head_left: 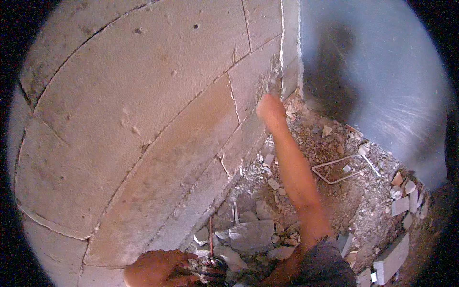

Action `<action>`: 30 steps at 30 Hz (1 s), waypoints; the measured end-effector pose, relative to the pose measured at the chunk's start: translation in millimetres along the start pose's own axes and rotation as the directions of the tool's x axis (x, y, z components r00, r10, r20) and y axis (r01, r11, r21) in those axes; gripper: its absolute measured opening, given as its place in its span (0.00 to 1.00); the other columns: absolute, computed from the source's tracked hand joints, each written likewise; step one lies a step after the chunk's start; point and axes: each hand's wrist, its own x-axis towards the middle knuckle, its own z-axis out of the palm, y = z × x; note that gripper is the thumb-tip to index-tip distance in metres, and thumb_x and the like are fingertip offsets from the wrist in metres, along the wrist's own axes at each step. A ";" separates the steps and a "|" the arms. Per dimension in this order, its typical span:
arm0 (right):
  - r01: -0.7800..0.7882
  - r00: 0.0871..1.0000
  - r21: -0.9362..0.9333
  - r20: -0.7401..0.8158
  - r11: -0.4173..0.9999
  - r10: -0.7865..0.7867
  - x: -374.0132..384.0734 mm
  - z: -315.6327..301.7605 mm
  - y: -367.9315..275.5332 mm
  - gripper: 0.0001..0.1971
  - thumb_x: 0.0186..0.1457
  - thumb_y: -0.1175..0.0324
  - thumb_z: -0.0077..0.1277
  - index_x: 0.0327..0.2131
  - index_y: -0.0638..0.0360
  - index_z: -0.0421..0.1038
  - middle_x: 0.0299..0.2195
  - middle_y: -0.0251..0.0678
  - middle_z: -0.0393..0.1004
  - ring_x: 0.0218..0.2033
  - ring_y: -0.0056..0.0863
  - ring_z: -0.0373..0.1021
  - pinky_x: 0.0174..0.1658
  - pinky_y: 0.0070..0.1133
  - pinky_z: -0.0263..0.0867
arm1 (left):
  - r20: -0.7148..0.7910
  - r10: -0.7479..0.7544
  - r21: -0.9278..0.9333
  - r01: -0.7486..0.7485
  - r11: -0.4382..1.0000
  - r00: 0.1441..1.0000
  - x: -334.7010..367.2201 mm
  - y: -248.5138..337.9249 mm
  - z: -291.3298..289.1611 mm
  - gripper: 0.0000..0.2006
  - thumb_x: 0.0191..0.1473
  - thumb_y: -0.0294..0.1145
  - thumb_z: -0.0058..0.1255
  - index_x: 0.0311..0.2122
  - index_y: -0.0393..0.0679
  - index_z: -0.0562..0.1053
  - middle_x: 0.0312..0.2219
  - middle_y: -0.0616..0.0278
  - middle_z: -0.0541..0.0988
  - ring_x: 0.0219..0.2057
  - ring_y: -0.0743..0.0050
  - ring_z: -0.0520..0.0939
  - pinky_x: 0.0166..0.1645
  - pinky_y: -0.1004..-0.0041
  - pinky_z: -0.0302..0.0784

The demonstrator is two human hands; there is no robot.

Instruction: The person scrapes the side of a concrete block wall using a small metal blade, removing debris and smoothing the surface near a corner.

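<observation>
At the bottom edge, my left hand [158, 269] curls its fingers against a dark, ribbed, round tool [213, 270]. A thin reddish rod [211, 234] stands up from that tool, and the rest of it is cut off by the edge. My right arm reaches forward along the block wall [158, 95]. My right hand [271, 112] is closed and touches or nearly touches the wall low down near its far corner, beside a rough, scraped patch [270, 81]. Whatever its fingers may hold is hidden.
Rubble [330, 143] and broken slabs [251, 235] cover the floor along the wall's foot. A bent white wire frame [342, 168] lies on it. A smooth bluish-grey panel [382, 71] closes the far right. Grey block offcuts [392, 258] lie at the lower right.
</observation>
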 end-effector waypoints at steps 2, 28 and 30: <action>-0.123 0.992 0.044 0.023 0.991 0.122 -3.5 13.7 9.6 0.12 0.42 0.71 0.45 0.30 0.67 0.75 0.31 0.57 0.74 0.36 0.51 0.72 0.41 0.38 0.67 | -0.076 -0.076 0.063 0.081 0.995 0.994 -8.6 15.3 2.0 0.29 0.50 0.51 0.52 0.50 0.39 0.67 0.37 0.50 0.76 0.39 0.52 0.77 0.44 0.64 0.72; -0.002 1.000 0.110 -0.004 0.994 0.002 -2.9 -66.4 -7.1 0.19 0.41 0.69 0.48 0.40 0.63 0.72 0.35 0.56 0.73 0.39 0.50 0.70 0.44 0.34 0.66 | -0.182 0.079 0.054 -0.071 0.996 0.980 -11.9 25.0 -6.0 0.28 0.50 0.48 0.52 0.50 0.37 0.67 0.37 0.49 0.75 0.37 0.54 0.77 0.42 0.64 0.71; -0.022 0.999 0.108 0.034 0.994 0.018 4.4 -60.6 -3.2 0.20 0.41 0.69 0.48 0.42 0.60 0.72 0.35 0.56 0.73 0.39 0.50 0.71 0.44 0.34 0.66 | -0.147 0.014 0.059 -0.006 0.998 0.989 -10.6 14.1 -0.3 0.28 0.50 0.48 0.53 0.49 0.37 0.67 0.35 0.50 0.76 0.37 0.54 0.77 0.42 0.64 0.71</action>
